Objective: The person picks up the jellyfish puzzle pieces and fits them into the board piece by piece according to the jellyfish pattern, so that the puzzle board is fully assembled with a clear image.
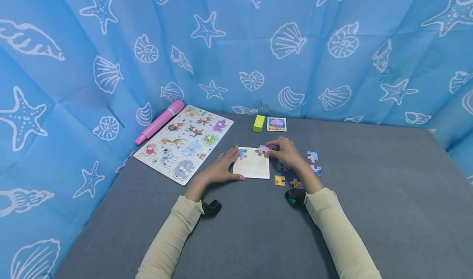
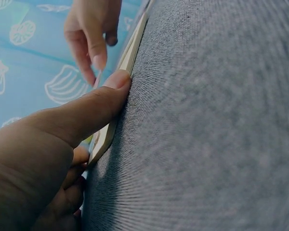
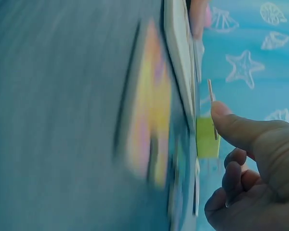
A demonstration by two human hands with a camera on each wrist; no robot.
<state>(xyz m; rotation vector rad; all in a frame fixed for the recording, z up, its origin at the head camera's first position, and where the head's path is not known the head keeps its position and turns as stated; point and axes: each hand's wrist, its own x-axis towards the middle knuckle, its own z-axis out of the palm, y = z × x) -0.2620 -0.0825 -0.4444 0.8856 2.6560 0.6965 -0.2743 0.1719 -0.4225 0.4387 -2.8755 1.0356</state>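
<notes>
A square wooden puzzle tray [image 1: 251,171] lies flat on the table, with a blue-and-pink puzzle piece [image 1: 242,153] in its far left corner. My left hand [image 1: 221,167] spans the tray's left side, thumb extended along the near edge and fingers by the far left corner. In the left wrist view the thumb [image 2: 98,103] rests against the tray's edge. My right hand [image 1: 287,152] pinches a pink puzzle piece [image 1: 263,149] over the tray's far right part. The right wrist view shows that puzzle piece [image 3: 213,108] edge-on at the thumb tip, its other fingers curled.
Several loose puzzle pieces [image 1: 279,181] lie right of the tray, some partly behind my right forearm. Behind stand a yellow-green block [image 1: 259,123] and a small picture card [image 1: 276,124]. An animal peg board [image 1: 184,143] and a pink pen-shaped toy [image 1: 159,122] lie left.
</notes>
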